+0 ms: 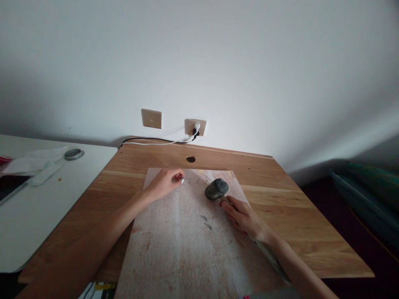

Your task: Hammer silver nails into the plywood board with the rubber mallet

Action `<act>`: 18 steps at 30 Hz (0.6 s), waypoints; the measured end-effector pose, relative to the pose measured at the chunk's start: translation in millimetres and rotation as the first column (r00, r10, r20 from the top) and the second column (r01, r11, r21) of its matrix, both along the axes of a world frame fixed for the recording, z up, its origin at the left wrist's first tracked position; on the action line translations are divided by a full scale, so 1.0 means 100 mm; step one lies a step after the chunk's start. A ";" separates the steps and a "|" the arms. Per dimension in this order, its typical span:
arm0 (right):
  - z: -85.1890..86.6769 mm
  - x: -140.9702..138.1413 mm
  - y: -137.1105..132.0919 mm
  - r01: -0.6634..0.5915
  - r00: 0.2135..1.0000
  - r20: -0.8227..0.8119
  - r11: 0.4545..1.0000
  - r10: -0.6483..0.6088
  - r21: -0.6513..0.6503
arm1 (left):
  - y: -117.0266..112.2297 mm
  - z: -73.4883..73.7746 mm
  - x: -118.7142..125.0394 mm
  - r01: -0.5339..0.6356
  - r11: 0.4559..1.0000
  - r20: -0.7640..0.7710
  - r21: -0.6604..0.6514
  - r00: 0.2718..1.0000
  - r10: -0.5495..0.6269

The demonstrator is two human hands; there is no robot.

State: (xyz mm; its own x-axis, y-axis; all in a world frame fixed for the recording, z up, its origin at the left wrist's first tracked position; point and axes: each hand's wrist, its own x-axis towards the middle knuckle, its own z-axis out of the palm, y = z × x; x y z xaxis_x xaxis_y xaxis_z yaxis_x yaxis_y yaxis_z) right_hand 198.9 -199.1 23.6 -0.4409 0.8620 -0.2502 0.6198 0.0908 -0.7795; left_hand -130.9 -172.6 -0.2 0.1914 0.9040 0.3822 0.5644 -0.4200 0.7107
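My right hand grips the handle of a rubber mallet, whose dark head is raised over the pale wooden board. The handle runs back under my forearm. Above the board's far left part, my left hand is closed in a pinch. A small whitish bit shows at its fingertips, too small to name. Several thin nail-like pieces lie on the board between my hands, and a few more small dark marks are near its far edge.
The board rests on a wooden desk with a cable hole. Cables run along the wall to a socket. To the left, a white table holds a tape roll, papers and a dark device.
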 end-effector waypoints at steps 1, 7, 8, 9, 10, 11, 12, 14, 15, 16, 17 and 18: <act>0.00 0.00 0.00 -0.002 1.000 -0.001 1.000 0.002 -0.003 | -0.01 0.00 0.00 0.005 1.000 -0.003 -0.001 1.000 -0.005; 0.01 -0.02 0.00 -0.013 1.000 -0.002 1.000 0.013 -0.014 | -0.03 -0.02 0.00 0.035 0.995 -0.159 0.096 0.987 -0.019; 0.03 -0.05 -0.01 -0.014 1.000 -0.002 1.000 0.014 -0.013 | -0.03 -0.03 0.00 0.039 0.993 -0.183 0.113 0.983 -0.018; 0.05 -0.09 0.00 -0.016 1.000 -0.004 1.000 0.016 -0.010 | -0.03 -0.04 0.00 0.041 0.991 -0.197 0.125 0.980 -0.016; 0.08 -0.14 0.01 -0.019 1.000 -0.006 1.000 0.019 -0.006 | -0.03 -0.04 0.00 0.041 0.991 -0.203 0.129 0.979 -0.014; 0.11 -0.20 0.02 -0.022 1.000 -0.010 1.000 0.022 0.000 | -0.02 -0.05 0.00 0.039 0.991 -0.200 0.125 0.980 -0.013; 0.15 -0.28 0.04 -0.027 1.000 -0.012 1.000 0.027 0.007 | -0.02 -0.05 0.00 0.035 0.993 -0.190 0.116 0.982 -0.013; 0.23 -0.44 0.11 -0.039 0.999 -0.010 0.999 0.040 0.024 | 0.00 -0.05 0.00 0.024 0.996 -0.144 0.083 0.989 -0.012; 0.27 -0.52 0.15 -0.047 0.999 -0.005 0.998 0.047 0.034 | 0.00 -0.05 0.01 0.017 0.998 -0.110 0.059 0.994 -0.011; 0.30 -0.60 0.20 -0.054 0.999 0.001 0.997 0.054 0.046 | 0.01 -0.05 0.01 0.011 1.000 -0.073 0.029 0.997 -0.009; 0.33 -0.67 0.23 -0.062 0.998 0.010 0.996 0.061 0.059 | 0.01 -0.04 0.01 0.005 1.000 -0.039 -0.002 0.999 -0.006; 0.36 -0.74 0.27 -0.068 0.998 0.021 0.995 0.067 0.073 | 0.01 -0.04 0.01 0.000 0.999 -0.008 -0.032 1.000 0.000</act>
